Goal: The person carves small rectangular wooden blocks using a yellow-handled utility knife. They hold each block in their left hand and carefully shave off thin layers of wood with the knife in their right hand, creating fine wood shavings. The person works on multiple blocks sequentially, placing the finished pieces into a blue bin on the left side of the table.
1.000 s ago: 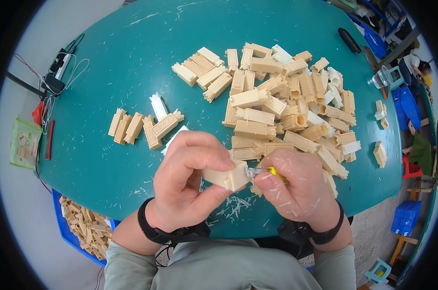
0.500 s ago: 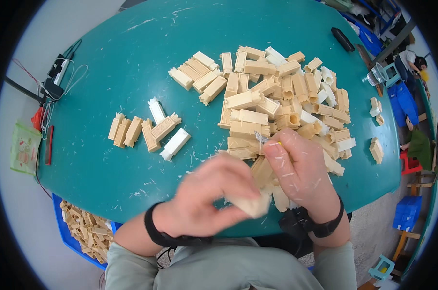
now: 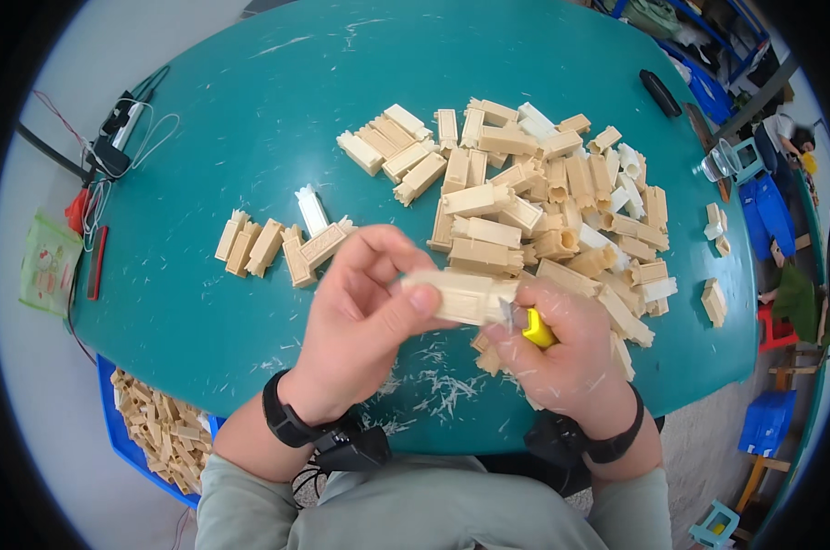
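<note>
My left hand [image 3: 364,316] grips a cream rectangular plastic piece [image 3: 451,295] with a recessed panel on its side, thumb on top of it. In my right hand [image 3: 571,344] is a yellow utility knife [image 3: 538,328], its blade at the right end of the piece. The right thumb lies close to that same end. Beyond my hands spreads a large heap of similar beige and white pieces [image 3: 488,231]. Thin pale shavings [image 3: 442,390] lie on the green table [image 3: 250,137] beneath my hands. A small group of pieces [image 3: 266,246] rests to the left.
A blue bin [image 3: 121,440] full of beige pieces stands at the lower left. Along the left edge are a power strip [image 3: 121,128], a red bar [image 3: 98,263] and a green bag [image 3: 50,266]. A black object [image 3: 659,93] and a clear jar [image 3: 719,162] lie at the right.
My left hand has raised and turned the cream piece, bringing it against the knife. More of the knife's yellow handle shows now.
</note>
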{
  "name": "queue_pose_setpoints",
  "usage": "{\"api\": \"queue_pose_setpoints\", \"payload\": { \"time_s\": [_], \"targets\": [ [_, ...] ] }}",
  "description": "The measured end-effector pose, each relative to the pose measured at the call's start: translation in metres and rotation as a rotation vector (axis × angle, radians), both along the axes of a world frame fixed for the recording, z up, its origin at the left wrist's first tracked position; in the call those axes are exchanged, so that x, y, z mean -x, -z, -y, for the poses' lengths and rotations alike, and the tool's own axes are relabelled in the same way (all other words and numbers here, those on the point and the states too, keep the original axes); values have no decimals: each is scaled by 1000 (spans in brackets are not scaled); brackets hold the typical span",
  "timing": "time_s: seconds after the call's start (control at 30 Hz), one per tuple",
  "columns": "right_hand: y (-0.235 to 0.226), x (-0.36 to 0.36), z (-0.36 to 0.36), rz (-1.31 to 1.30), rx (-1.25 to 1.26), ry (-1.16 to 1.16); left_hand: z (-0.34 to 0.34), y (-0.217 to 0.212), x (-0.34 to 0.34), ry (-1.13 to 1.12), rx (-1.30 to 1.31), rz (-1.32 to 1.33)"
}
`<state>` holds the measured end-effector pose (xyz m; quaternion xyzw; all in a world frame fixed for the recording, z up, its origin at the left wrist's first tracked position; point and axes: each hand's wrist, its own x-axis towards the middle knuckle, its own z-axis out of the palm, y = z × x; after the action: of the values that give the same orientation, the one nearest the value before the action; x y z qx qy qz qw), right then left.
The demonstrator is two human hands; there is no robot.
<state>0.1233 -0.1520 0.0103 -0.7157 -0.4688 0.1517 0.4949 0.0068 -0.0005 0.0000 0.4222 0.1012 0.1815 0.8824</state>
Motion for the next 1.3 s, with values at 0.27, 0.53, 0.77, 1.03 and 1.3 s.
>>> {"api": "queue_pose_setpoints", "payload": {
  "time_s": [0.27,0.53,0.77,1.03,1.3],
  "targets": [
    [-8,-3,3,-88,5,-32,6,-1,2,169,-500,96],
    [-6,-2,1,-92,-5,-36,9,2,2,112,-495,75],
    [-6,-2,1,-108,-37,-23,1,2,6,12,-602,-13],
    [-3,-6,8,-10,-115,16,7,1,6,-161,-559,32],
    [-5,4,3,230,-127,50,9,3,6,-341,-772,68]
  ]
}}
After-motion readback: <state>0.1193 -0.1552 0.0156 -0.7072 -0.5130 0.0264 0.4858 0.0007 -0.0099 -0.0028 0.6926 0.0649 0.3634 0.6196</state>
